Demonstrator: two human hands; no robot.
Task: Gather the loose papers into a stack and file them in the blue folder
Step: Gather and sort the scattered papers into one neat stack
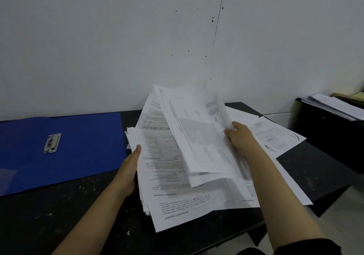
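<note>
Bare table (pixel 59 215) before blue folder (pixel 78 146)

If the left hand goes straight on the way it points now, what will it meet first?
Most likely the paper stack, whose left edge the left hand touches; the blue folder lies aside. Depth is unclear.

An office: printed papers (pixel 197 156) and a blue folder (pixel 69 146) on a dark desk (pixel 59 215).

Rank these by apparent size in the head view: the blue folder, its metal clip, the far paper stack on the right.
1. blue folder
2. far paper stack, though distance shrinks it, so its true size is unsure
3. metal clip
</note>
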